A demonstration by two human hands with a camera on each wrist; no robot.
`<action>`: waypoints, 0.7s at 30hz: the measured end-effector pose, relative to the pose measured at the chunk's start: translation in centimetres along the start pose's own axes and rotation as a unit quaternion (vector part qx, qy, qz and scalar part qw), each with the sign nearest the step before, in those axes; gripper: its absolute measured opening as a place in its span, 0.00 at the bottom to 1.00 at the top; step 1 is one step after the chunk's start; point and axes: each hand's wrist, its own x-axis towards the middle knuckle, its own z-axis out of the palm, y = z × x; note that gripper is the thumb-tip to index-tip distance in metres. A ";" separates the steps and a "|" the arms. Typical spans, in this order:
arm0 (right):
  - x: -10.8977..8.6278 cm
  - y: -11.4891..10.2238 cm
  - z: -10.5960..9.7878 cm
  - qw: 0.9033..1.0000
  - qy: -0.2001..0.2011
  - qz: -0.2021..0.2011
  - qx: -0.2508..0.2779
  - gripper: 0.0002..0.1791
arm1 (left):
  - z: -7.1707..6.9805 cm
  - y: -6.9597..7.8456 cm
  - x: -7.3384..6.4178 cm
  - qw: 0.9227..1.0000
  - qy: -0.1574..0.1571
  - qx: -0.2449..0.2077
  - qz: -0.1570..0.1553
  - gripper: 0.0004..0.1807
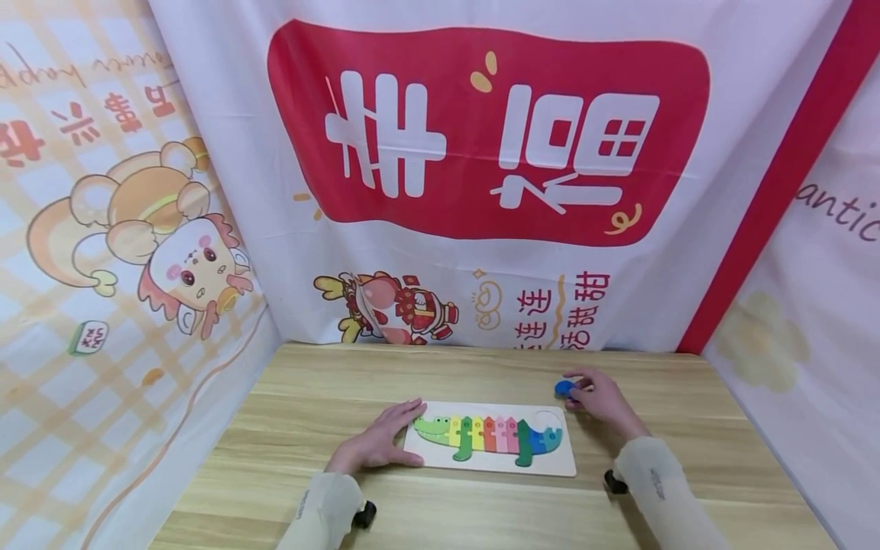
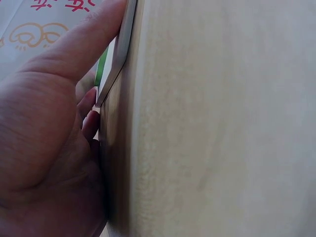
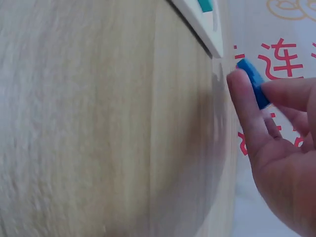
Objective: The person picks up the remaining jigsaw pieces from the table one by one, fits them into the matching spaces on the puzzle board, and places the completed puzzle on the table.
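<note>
A white wooden puzzle board [image 1: 440, 458] with a colourful crocodile lies flat on the table. Most of the crocodile's pieces sit in it, from the green head [image 1: 431, 430] to the blue tail section [image 1: 543, 441]. Above that tail end a round recess [image 1: 548, 419] shows bare. My left hand [image 1: 381, 439] rests at the board's left end, thumb and fingers spread along its edge. Just beyond the board's upper right corner, my right hand [image 1: 603, 399] pinches a blue puzzle piece [image 3: 254, 84] between thumb and fingers, held up off the wood.
The wooden table [image 1: 481, 512] reaches back to a white cloth [image 1: 234, 191] with red and printed figures. More printed cloth [image 1: 103, 367] hangs along the left side, and another [image 1: 791, 328] on the right. A black wrist strap part [image 1: 364, 515] shows under the left cuff.
</note>
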 end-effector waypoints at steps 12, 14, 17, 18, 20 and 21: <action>-0.8 -1.2 -0.2 0.998 -0.008 -0.008 0.069 0.19 | -0.2 0.3 -0.3 1.000 0.007 0.005 0.015 0.59; -1.0 -1.4 -0.2 0.998 -0.003 -0.013 0.062 0.20 | -0.2 0.3 -0.3 1.000 0.008 0.004 0.016 0.59; -1.3 -1.5 -0.1 0.997 -0.004 -0.022 0.076 0.23 | -0.1 0.2 -0.2 1.000 0.007 0.003 0.013 0.59; -1.4 -1.6 -0.1 0.996 -0.007 -0.026 0.083 0.23 | -0.1 0.2 -0.2 1.000 0.007 0.002 0.012 0.58; -1.6 -1.6 -0.1 0.995 -0.012 -0.033 0.095 0.25 | -0.1 0.2 -0.2 1.000 0.006 0.001 0.009 0.58; -1.6 -1.7 -0.1 0.994 -0.016 -0.037 0.097 0.25 | 0.0 0.2 -0.2 1.000 0.006 0.001 0.007 0.59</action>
